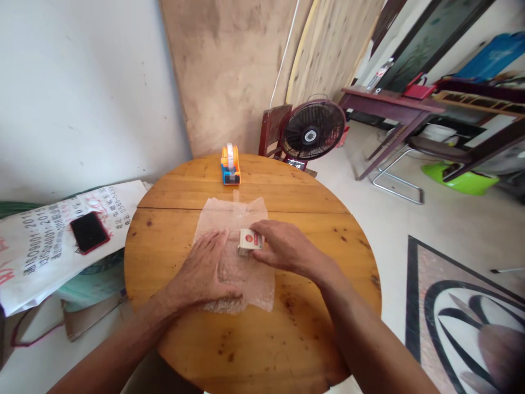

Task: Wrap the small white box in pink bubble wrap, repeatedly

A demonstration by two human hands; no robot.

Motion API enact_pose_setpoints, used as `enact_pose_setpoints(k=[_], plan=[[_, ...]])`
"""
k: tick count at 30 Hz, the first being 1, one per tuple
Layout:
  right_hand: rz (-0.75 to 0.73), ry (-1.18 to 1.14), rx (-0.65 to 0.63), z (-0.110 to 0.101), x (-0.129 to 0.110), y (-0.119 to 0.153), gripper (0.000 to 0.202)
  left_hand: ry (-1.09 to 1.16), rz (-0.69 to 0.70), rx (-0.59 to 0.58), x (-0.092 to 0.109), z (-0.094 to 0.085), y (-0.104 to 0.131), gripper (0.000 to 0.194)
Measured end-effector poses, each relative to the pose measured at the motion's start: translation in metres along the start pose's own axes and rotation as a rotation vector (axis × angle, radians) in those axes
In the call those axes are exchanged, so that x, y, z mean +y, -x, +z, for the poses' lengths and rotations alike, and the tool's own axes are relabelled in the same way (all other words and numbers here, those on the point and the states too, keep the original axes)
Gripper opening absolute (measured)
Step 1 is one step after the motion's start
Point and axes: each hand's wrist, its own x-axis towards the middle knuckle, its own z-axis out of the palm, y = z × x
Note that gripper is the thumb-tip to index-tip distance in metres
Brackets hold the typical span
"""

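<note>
A sheet of bubble wrap (258,284) lies spread on the round wooden table. Over its left part my left hand (209,268) rests flat, fingers stretched out and thumb apart. My right hand (279,243) grips a small white box (249,241) with a red print on its top, fingers and thumb on its right side. The box is at the middle of the sheet; whether it touches the sheet cannot be made out. Beyond the sheet stands an orange and blue tape dispenser (231,167) with a roll of clear tape. A short clear strip (235,198) lies at the sheet's far edge.
The wooden table (320,219) has a rounded edge. To its left, a phone (89,232) lies on a printed white sack (33,241). Behind stand a fan (314,131) and a wooden chair (273,128). A dark red table (389,104) is at the far right.
</note>
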Motion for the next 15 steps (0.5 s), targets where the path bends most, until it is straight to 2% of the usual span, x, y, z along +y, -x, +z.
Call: enact_pose_setpoints(k=[2,5,8,10,13,15], plan=[[0.072,-0.025,0.057,-0.009,0.013,0.015,0.023,-0.029,0.008,-0.015,0.000,-0.001,0.000,0.115],[0.250,-0.036,0.077,-0.012,0.038,0.042,0.023,-0.071,0.052,-0.025,0.000,-0.001,0.000,0.110],[0.400,0.013,0.081,0.000,0.064,0.065,0.030,-0.097,0.077,-0.033,0.000,-0.001,0.001,0.109],[0.436,0.050,0.076,0.011,0.077,0.075,0.035,-0.107,0.081,-0.029,0.000,-0.001,0.001,0.107],[0.404,0.053,0.208,0.014,0.074,0.083,0.044,-0.112,0.085,-0.013,0.000,-0.001,0.001,0.102],[0.338,-0.025,0.384,0.004,0.052,0.085,0.037,-0.116,0.090,-0.013,-0.001,-0.001,0.001,0.098]])
